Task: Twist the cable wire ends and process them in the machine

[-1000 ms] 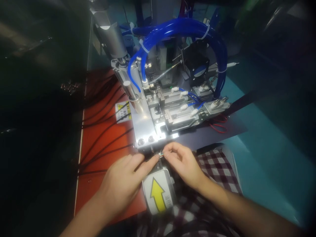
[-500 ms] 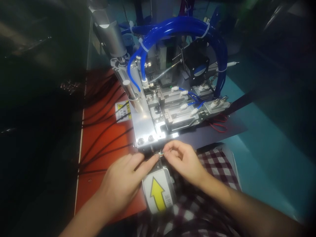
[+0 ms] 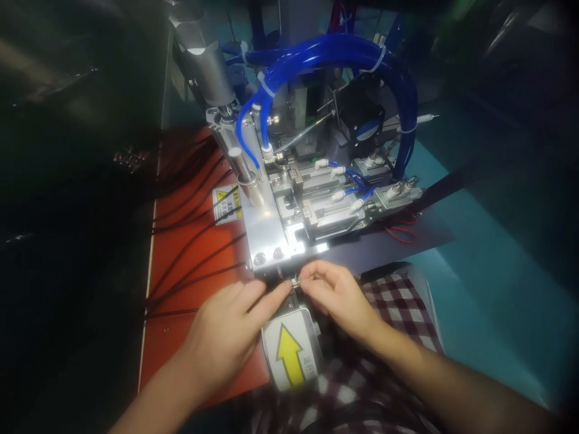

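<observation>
A tiny part with thin light wires (image 3: 295,282) lies between my fingertips at the front edge of the metal machine (image 3: 266,244). My left hand (image 3: 235,313) reaches in from the left, its index finger stretched out and touching the part's left side. On the right, my right hand (image 3: 332,292) has thumb and index finger pinched together at the part's right end. Just below the fingertips is a white plate with a yellow arrow (image 3: 288,355). The fingers hide most of the part, so its exact shape cannot be told.
Thick blue air hoses (image 3: 335,48) arch over the machine's silver cylinders (image 3: 332,214). Black cables (image 3: 194,247) cross the orange-red base (image 3: 181,355) at left, beside a warning label (image 3: 227,205). A checkered cloth (image 3: 402,304) covers the lap.
The whole view has shifted slightly, with the machine a little lower and further right. Both hands keep nearly the same places at the small part.
</observation>
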Demonstrator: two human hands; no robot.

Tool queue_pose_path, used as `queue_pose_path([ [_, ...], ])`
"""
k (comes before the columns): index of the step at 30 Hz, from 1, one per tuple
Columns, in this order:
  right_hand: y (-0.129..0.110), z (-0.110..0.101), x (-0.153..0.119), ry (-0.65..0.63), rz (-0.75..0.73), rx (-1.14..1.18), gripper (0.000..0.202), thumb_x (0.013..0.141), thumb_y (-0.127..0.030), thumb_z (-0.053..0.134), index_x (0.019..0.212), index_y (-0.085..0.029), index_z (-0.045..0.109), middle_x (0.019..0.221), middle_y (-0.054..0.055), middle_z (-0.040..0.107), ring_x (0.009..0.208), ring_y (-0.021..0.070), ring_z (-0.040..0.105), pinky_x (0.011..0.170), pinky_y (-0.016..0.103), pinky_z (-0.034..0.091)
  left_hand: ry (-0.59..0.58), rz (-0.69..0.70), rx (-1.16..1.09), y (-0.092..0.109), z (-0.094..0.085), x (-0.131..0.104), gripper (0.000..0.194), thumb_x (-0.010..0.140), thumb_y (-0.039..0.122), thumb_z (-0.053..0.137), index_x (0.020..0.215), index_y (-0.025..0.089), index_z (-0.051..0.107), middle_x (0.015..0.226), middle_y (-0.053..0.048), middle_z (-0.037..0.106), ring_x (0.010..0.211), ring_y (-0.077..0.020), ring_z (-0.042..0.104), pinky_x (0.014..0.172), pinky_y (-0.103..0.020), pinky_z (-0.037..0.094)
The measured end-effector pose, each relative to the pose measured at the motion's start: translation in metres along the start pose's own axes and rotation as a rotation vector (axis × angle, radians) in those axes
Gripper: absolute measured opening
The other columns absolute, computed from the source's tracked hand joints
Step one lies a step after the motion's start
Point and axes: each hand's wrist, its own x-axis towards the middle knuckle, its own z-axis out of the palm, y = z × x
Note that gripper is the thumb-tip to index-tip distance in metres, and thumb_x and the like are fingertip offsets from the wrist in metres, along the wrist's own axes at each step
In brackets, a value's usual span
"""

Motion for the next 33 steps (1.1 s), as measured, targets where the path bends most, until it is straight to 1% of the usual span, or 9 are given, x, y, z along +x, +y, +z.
queue_pose_path([
  [3, 0.0009, 0.0010, 0.0005, -0.002, 0.012, 0.025, 0.006, 0.074, -0.019, 0.058, 0.070, -0.018, 0.054, 0.046, -0.011, 0.039, 0.040, 0.0058, 0.033, 0.040, 0.019, 0.026, 0.004, 0.000, -0.021, -0.0003, -0.0005, -0.0011, 0.031, 0.091, 0.006, 0.037, 0.115, 0.012, 0.055, 0.082, -0.005, 0.060, 0.064, -0.0158, 0.052, 0.054, -0.026, 0.042],
  [5, 0.0008, 0.0012, 0.0003, -0.004, 0.014, 0.030, 0.007, 0.075, -0.021, 0.058, 0.070, -0.018, 0.054, 0.046, -0.011, 0.039, 0.040, 0.0058, 0.033, 0.040, 0.020, 0.025, 0.007, -0.006, -0.025, -0.0006, 0.0000, -0.0027, 0.029, 0.091, 0.007, 0.039, 0.114, 0.011, 0.056, 0.083, -0.006, 0.062, 0.066, -0.0164, 0.053, 0.055, -0.026, 0.043],
  [13, -0.0009, -0.0012, -0.0001, -0.009, 0.006, -0.020, 0.006, 0.076, -0.020, 0.058, 0.071, -0.017, 0.056, 0.047, -0.009, 0.040, 0.043, 0.0065, 0.033, 0.042, 0.020, 0.025, 0.012, -0.002, -0.012, -0.0005, 0.0006, -0.0008, 0.030, 0.091, 0.008, 0.038, 0.113, 0.011, 0.058, 0.084, -0.006, 0.063, 0.066, -0.0159, 0.054, 0.055, -0.026, 0.043],
  [19, 0.0006, -0.0019, -0.0017, 0.035, -0.053, -0.069, 0.008, 0.073, -0.023, 0.063, 0.074, -0.018, 0.057, 0.051, -0.008, 0.042, 0.044, 0.0077, 0.033, 0.045, 0.022, 0.026, 0.030, 0.011, -0.011, 0.0002, -0.0013, 0.0008, 0.029, 0.091, 0.006, 0.037, 0.112, 0.011, 0.057, 0.082, -0.007, 0.062, 0.064, -0.0160, 0.053, 0.053, -0.026, 0.043],
  [24, -0.0014, -0.0041, -0.0012, 0.010, 0.017, -0.021, 0.008, 0.072, -0.023, 0.062, 0.073, -0.016, 0.058, 0.051, -0.008, 0.043, 0.044, 0.0068, 0.036, 0.043, 0.021, 0.027, 0.021, 0.005, -0.008, 0.0003, -0.0007, 0.0013, 0.029, 0.091, 0.007, 0.037, 0.113, 0.012, 0.056, 0.081, -0.006, 0.062, 0.064, -0.0162, 0.053, 0.053, -0.026, 0.043],
  [26, -0.0023, -0.0044, -0.0008, 0.003, 0.018, -0.010, 0.007, 0.073, -0.022, 0.062, 0.074, -0.016, 0.059, 0.049, -0.009, 0.043, 0.043, 0.0065, 0.036, 0.043, 0.020, 0.027, 0.013, -0.005, -0.010, 0.0004, 0.0001, 0.0013, 0.031, 0.091, 0.006, 0.036, 0.114, 0.012, 0.056, 0.082, -0.006, 0.062, 0.064, -0.0163, 0.053, 0.053, -0.026, 0.043],
  [29, -0.0036, -0.0032, -0.0007, 0.016, 0.003, 0.001, 0.008, 0.072, -0.023, 0.063, 0.073, -0.016, 0.060, 0.047, -0.010, 0.041, 0.042, 0.0062, 0.034, 0.042, 0.020, 0.027, 0.014, -0.005, -0.015, 0.0003, 0.0007, 0.0012, 0.031, 0.091, 0.006, 0.036, 0.114, 0.012, 0.056, 0.082, -0.006, 0.062, 0.064, -0.0163, 0.053, 0.053, -0.026, 0.043],
  [33, -0.0047, 0.0013, -0.0004, 0.063, 0.025, 0.024, 0.012, 0.073, -0.026, 0.064, 0.069, -0.016, 0.060, 0.052, -0.007, 0.047, 0.045, 0.0071, 0.039, 0.045, 0.021, 0.032, 0.020, 0.001, -0.019, -0.0002, 0.0003, 0.0001, 0.030, 0.091, 0.006, 0.038, 0.114, 0.012, 0.056, 0.083, -0.006, 0.063, 0.065, -0.0162, 0.053, 0.054, -0.026, 0.043],
])
